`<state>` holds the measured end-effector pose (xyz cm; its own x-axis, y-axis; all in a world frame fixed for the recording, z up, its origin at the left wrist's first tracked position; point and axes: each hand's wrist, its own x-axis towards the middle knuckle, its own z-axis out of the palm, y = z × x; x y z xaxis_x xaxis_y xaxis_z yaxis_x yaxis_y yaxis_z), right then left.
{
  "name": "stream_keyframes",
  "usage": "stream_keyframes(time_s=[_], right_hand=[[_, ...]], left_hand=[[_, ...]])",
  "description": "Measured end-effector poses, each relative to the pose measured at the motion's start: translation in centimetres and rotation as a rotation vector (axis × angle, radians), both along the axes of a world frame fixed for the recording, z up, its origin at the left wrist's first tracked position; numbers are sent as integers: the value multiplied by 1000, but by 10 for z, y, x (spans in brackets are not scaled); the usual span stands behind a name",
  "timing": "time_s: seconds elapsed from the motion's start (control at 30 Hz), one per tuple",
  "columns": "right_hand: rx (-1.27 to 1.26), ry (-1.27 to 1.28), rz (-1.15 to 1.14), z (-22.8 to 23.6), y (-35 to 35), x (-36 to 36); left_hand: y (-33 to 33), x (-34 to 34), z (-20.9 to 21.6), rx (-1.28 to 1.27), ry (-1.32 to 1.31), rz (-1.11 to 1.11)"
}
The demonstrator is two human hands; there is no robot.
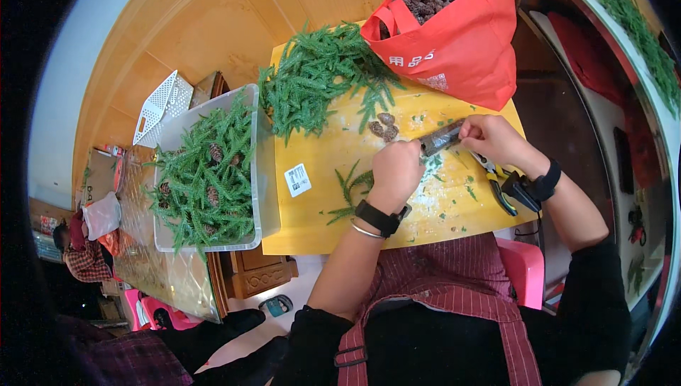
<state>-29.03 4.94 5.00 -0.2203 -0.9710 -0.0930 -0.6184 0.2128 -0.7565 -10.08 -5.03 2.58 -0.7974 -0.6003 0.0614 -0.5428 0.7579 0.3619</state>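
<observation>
Over the yellow tabletop (312, 226), my left hand (397, 172) is closed in a fist, and what lies inside it is hidden. A dark, shiny cylindrical roll (441, 140) spans the space between my hands. At its far right end, the thumb and fingers of my right hand (496, 139) pinch it. A green artificial pine sprig (352, 187) lies just left of my left fist. Several small brown pine cones (384, 128) sit beyond that hand. Pliers with black and yellow handles (499, 186) rest below my right hand.
Green sprigs (312, 74) are heaped at the back. A red bag (454, 45) full of pine cones stands back right. Left of the table, a clear plastic bin (266, 173) holds sprigs with cones, near a white basket (164, 108). A white label (298, 179) lies on the tabletop.
</observation>
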Motion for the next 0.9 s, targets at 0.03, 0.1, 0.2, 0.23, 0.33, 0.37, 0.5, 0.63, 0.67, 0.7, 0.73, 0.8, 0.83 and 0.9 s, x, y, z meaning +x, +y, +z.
stream_keyframes(time_s=[0.03,0.1,0.2,0.23,0.33,0.37,0.5,0.63,0.67,0.7,0.73,0.8,0.83,0.9], right_hand=[[-1,1,0,7,2,1],[-55,-79,14,24,8,4],[-164,-253,27,33,13,3],[-165,-257,35,38,12,8],[-282,-456,-14,67,26,34],[-350,-577,-52,73,28,43],[-540,-841,-94,70,33,70],[-589,-859,-56,57,32,82],[-553,-926,-66,54,33,84],[-552,-925,-63,52,32,86],[-553,-947,-49,50,32,88],[-552,-969,-33,47,30,91],[-550,-969,-35,45,29,91],[-545,-969,-36,41,27,91]], left_hand=[[-1,1,1,10,22,-1],[-2,7,4,21,43,-2],[-6,14,7,337,290,-1],[-8,20,7,568,463,-21],[5,34,39,968,704,-49],[9,36,48,1160,757,-37],[20,39,54,1253,876,-26],[26,39,53,1237,1019,-132],[27,39,52,1227,1043,-144],[28,39,52,1226,1046,-144],[29,39,53,1230,1068,-136],[32,38,54,1234,1092,-126],[33,37,54,1228,1106,-134],[34,36,53,1221,1122,-141]])
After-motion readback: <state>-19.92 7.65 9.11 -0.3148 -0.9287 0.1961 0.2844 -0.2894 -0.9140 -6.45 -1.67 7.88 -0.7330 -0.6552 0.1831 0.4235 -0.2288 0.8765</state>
